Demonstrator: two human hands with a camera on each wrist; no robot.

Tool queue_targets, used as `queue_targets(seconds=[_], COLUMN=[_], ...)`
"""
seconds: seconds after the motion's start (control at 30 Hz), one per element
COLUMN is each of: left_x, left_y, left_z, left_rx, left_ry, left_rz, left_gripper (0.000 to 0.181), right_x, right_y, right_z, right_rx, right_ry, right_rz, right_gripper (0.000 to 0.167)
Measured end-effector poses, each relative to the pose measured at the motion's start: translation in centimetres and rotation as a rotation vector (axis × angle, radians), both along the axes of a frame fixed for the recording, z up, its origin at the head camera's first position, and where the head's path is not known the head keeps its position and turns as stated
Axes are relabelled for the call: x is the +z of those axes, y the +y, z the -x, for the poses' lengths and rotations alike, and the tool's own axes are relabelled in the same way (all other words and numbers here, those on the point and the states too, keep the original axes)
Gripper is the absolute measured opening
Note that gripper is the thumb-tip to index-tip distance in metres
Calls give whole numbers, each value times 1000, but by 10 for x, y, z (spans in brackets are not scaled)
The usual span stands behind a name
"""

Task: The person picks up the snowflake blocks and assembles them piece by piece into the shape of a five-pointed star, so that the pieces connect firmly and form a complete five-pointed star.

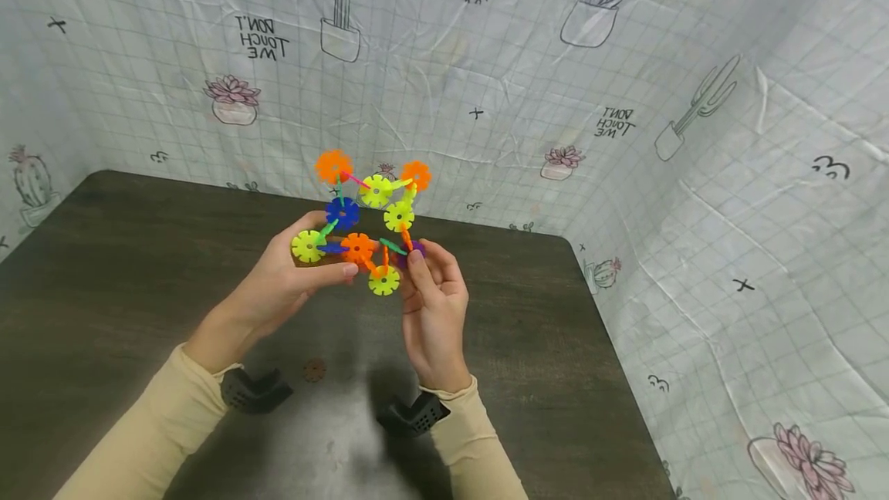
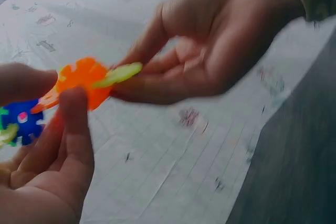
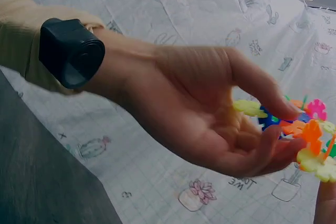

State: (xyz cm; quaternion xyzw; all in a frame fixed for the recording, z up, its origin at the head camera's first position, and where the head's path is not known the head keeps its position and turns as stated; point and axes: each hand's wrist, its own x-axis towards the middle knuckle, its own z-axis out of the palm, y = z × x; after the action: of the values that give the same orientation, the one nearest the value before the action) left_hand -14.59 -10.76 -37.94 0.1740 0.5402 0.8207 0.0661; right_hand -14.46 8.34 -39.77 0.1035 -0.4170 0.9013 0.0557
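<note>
A linked structure of notched plastic discs, in yellow, orange, blue, green, pink and purple, is held up above the table. My left hand grips its lower left part, thumb near an orange disc and fingers behind. With thumb and fingers, my right hand pinches the lower right end at a purple disc, mostly covered by the thumb. Between the hands hangs a yellow disc. In the left wrist view, the left thumb and fingers pinch close to an orange disc.
A single brown disc lies on the dark wooden table, below the hands. Light fabric printed with plants stands behind the table and along its right side. Black wrist mounts sit on both sleeves.
</note>
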Motion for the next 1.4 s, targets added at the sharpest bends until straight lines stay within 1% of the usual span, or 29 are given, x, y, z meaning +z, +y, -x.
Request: queue_targets(seconds=[0.13, 0.27, 0.37, 0.43, 0.53, 0.6, 0.7, 0.8, 0.87, 0.97, 1.1, 1.2, 1.27, 1.3, 1.33, 1.37, 1.4], left_x=[-3, -5, -6, -6, -6, -6, -6, -5, -5, -5, -9, -11, -11, -11, -11, -10, -10], left_y=[8, 13, 15, 15, 12, 8, 3, -1, -3, -4, -7, -9, -11, -12, -13, -15, -16], left_z=[1, 1, 2, 2, 4, 4, 3, 2, 2, 2, 3, 4, 4, 4, 4, 3, 3], left_rx=[8, 45, 53, 39, 7, -11, -22, -19, -16, -20, -34, -43, -49, -53, -57, -58, -60], left_ry=[-40, -52, -69, -59, -13, 19, 41, 44, 38, 30, 12, -6, -16, -18, -18, -14, -7], left_rz=[-82, -152, -199, -216, -211, -185, -132, -76, -58, -66, -93, -105, -116, -127, -137, -146, -160], left_gripper=[31, 15, 12, 15, 17, 16, 12, 13, 13, 13, 10, 14, 17, 16, 16, 14, 9], right_x=[0, -1, -3, -5, -9, -11, -13, -16, -18, -21, -24, -27, -30, -33, -37, -41, -47], right_y=[-7, -14, -17, -18, -18, -18, -17, -14, -12, -10, -6, -3, 0, 1, 3, 4, 4], right_z=[-2, -4, -5, -5, -5, -5, -6, -6, -6, -6, -5, -5, -4, -2, 0, 3, 7], right_rx=[13, 20, 18, 11, -2, -10, -19, -27, -29, -23, -11, 3, 11, 19, 32, 57, 92], right_ry=[-7, -10, -6, -2, 8, 17, 31, 46, 50, 47, 27, 23, 4, -16, -35, -51, -65], right_rz=[35, 47, 28, 0, -49, -73, -100, -134, -156, -180, -211, -243, -283, -321, -384, -478, -617], right_gripper=[19, 16, 15, 15, 16, 16, 17, 17, 18, 20, 22, 31, 36, 37, 38, 34, 32])
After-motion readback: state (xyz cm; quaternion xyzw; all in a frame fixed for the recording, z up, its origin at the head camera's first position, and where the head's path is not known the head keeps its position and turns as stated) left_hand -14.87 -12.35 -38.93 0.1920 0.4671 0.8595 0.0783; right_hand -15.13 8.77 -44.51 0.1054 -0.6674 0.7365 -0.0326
